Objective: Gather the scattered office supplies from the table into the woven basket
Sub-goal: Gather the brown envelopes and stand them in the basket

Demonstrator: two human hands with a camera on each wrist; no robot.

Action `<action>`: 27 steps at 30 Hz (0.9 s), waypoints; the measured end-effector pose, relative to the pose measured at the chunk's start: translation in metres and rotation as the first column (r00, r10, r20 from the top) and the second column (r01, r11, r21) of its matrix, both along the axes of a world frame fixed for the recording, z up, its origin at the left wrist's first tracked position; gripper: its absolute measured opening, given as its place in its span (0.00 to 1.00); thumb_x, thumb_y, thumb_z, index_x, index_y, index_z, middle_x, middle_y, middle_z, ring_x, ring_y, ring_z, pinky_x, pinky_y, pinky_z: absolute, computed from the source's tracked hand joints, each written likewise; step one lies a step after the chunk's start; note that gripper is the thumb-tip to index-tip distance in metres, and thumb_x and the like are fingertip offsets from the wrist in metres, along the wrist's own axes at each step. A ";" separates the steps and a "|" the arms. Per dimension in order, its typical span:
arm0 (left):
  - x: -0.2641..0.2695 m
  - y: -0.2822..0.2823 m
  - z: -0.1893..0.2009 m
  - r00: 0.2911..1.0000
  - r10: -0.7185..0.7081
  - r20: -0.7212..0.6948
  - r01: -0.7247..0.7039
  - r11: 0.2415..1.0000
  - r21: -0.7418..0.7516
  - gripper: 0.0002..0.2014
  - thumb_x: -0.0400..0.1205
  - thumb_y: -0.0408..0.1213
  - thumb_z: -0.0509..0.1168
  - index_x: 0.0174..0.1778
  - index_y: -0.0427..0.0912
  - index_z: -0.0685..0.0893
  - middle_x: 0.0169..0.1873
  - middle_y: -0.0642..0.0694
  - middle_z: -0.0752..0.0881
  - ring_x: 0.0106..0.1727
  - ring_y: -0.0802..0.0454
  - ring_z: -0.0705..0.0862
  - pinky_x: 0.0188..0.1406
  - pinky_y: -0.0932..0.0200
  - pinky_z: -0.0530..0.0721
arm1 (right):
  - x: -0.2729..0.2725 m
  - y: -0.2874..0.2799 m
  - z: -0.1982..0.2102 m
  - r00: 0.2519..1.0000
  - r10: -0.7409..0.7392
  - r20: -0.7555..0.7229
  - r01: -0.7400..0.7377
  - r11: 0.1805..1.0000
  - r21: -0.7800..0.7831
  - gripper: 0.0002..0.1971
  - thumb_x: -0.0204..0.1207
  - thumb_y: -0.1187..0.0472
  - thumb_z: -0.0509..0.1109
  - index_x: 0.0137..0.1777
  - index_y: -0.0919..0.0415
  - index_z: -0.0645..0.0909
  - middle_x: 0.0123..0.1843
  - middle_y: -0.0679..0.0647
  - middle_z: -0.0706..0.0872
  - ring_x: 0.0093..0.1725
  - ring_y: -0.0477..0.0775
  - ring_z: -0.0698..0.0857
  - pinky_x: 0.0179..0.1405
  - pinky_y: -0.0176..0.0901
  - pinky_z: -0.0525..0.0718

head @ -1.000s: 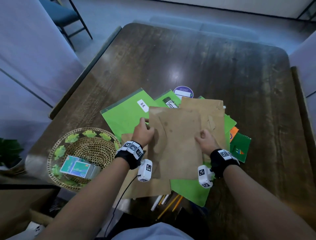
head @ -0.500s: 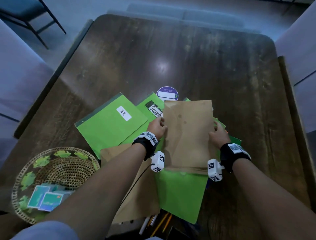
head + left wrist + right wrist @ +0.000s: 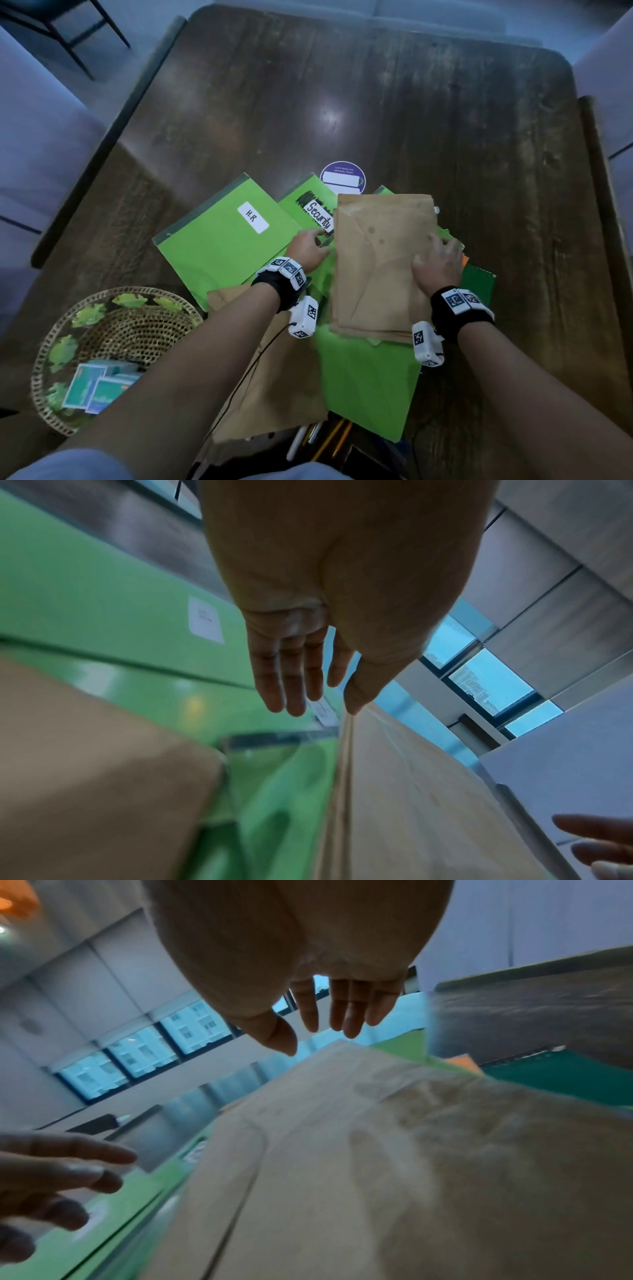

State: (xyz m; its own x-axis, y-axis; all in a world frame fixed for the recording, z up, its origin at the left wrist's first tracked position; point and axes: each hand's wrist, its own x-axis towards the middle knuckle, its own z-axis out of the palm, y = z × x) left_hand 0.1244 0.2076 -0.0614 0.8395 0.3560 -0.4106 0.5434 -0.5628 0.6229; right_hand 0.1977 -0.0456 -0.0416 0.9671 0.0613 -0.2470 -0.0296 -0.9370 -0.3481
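Note:
A stack of brown envelopes [image 3: 380,260] lies on green folders in the middle of the table. My left hand [image 3: 308,245] is at the stack's left edge; the left wrist view shows its fingers [image 3: 294,685] straight and the thumb touching the envelope edge [image 3: 346,750]. My right hand [image 3: 438,260] rests over the right side of the stack, and its fingers [image 3: 349,1015] are spread and relaxed above the paper [image 3: 342,1177]. The woven basket [image 3: 137,329] sits at lower left and holds teal card boxes [image 3: 99,383].
Green folders labelled H.R [image 3: 226,240] and Security [image 3: 315,212] fan out to the left. A purple round sticker [image 3: 342,176] lies behind them, a dark green notebook [image 3: 478,284] to the right. Another brown envelope [image 3: 274,387] and pens [image 3: 322,438] lie near the front edge.
Both hands gripped the envelopes' side edges and squared them into one stack. Now the fingers are straightened, and the right hand has slid onto the top of the stack.

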 end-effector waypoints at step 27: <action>-0.156 0.141 -0.014 0.839 0.029 -0.544 0.180 0.928 0.328 0.14 0.81 0.40 0.64 0.62 0.44 0.77 0.58 0.41 0.85 0.64 0.38 0.82 0.70 0.38 0.67 | -0.150 0.161 -0.039 0.827 0.157 -0.540 -0.149 0.987 0.058 0.06 0.81 0.59 0.69 0.54 0.60 0.78 0.54 0.60 0.85 0.57 0.61 0.84 0.48 0.44 0.77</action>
